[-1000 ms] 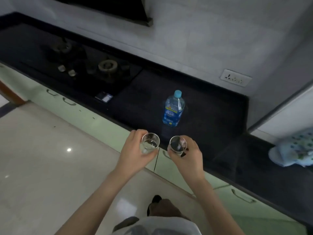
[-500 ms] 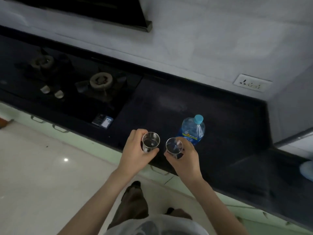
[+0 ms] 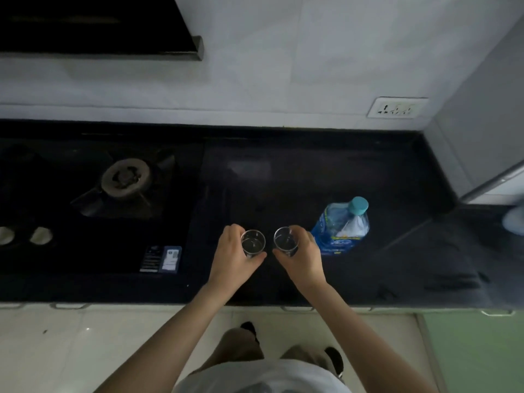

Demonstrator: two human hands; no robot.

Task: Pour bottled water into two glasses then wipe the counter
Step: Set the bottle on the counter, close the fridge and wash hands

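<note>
Two small clear glasses are held side by side over the black counter [image 3: 283, 171]. My left hand [image 3: 231, 259] grips the left glass [image 3: 253, 243] from its left side. My right hand [image 3: 304, 258] grips the right glass [image 3: 286, 241] from its right side. Whether the glasses touch the counter I cannot tell. Just right of my right hand stands a capped blue-labelled water bottle [image 3: 341, 226] with a teal cap, upright on the counter.
A gas hob [image 3: 126, 180] with its burner fills the counter's left part, with two knobs [image 3: 41, 235] at the far left and a sticker [image 3: 161, 258] at its front corner. A wall socket [image 3: 397, 107] is behind. A pale cloth [image 3: 514, 221] shows at the right edge.
I have stepped up to the counter. Both hands have carried the glasses forward from the counter's front edge to above it, beside the bottle.
</note>
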